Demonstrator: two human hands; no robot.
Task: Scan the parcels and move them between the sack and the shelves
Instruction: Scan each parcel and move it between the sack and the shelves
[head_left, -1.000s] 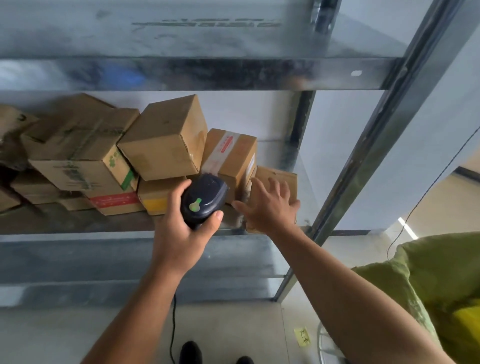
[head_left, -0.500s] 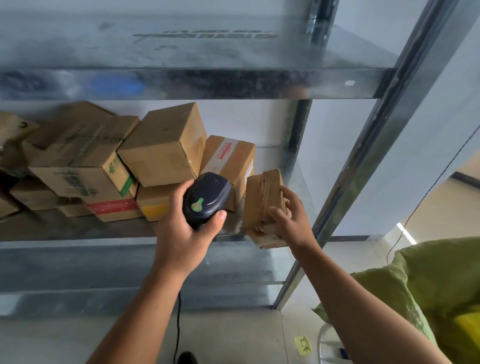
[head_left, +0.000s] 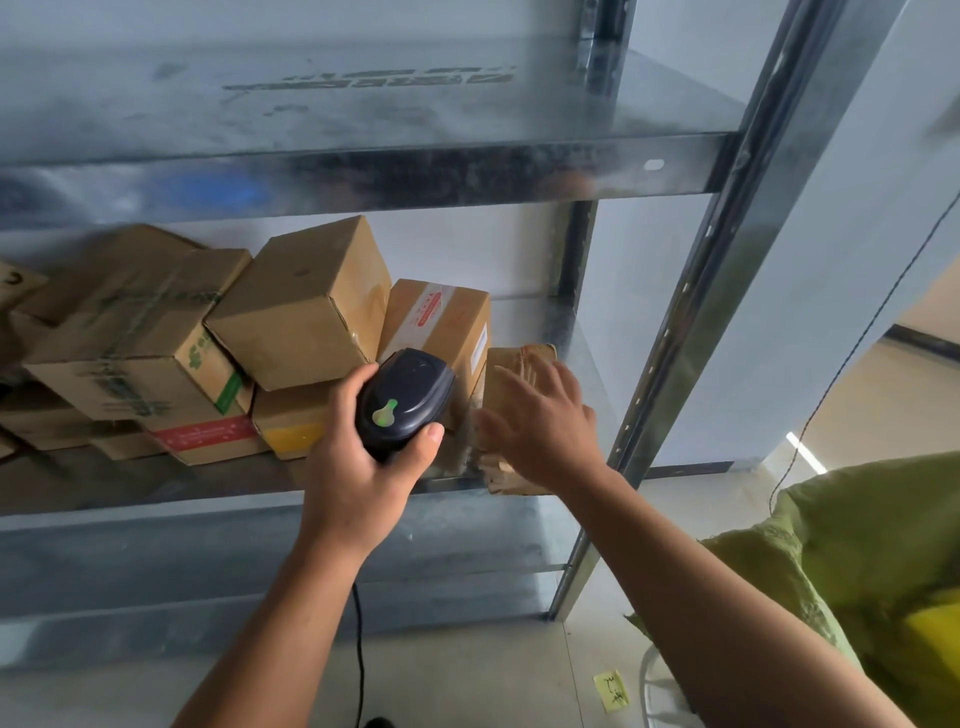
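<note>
head view — close, facing shelf (head_left: 363, 499)

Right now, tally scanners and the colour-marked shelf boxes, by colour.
Black handheld scanner: 1
Cardboard boxes with red tape or label: 2
Cardboard box with yellow band: 1
Cardboard box with green print: 1
Total: 5

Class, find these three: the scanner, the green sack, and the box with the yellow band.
scanner (head_left: 405, 400): head view, on its dark top shell.
green sack (head_left: 878, 535): head view, on its cloth side.
box with the yellow band (head_left: 296, 438): head view, on the yellow band.
</note>
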